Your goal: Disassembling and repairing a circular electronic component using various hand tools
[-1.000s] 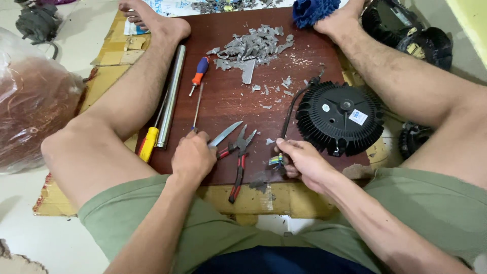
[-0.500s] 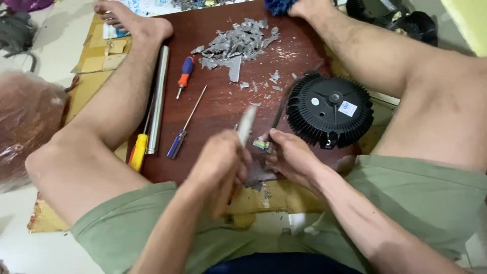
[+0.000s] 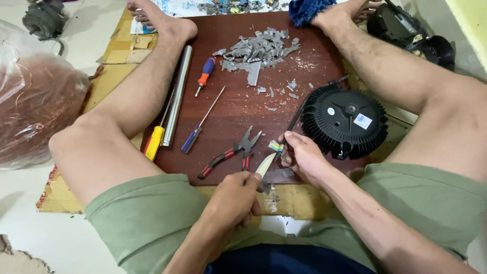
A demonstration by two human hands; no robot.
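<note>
gripping a knife (image 3: 265, 165) by its handle, the left hand (image 3: 234, 195) sat closed near the lower edge of the dark wooden board (image 3: 238, 109), the pale blade angled up toward the right hand (image 3: 300, 156). that hand's grip was pinched shut on a small bundle of coloured wires (image 3: 275, 146) — the blade tip lay just beside them, though whether it touched could not be told. a dark cable ran from the wires up to the round black finned housing (image 3: 345, 122), which rested on the board's right side, close to the right hand. red-handled pliers (image 3: 231, 152) lay on the board just left of the knife, jaws apart. further left lay a blue-handled screwdriver (image 3: 200, 127), a metal tube (image 3: 176, 94) and a yellow-handled tool (image 3: 153, 143) along the left leg; a shorter orange-and-blue screwdriver (image 3: 205, 73) lay higher up. a heap of grey scraps (image 3: 256, 49) sat at the board's far end — well apart from both hands. a plastic bag of copper wire (image 3: 35, 111) stood on the floor to the left.
</note>
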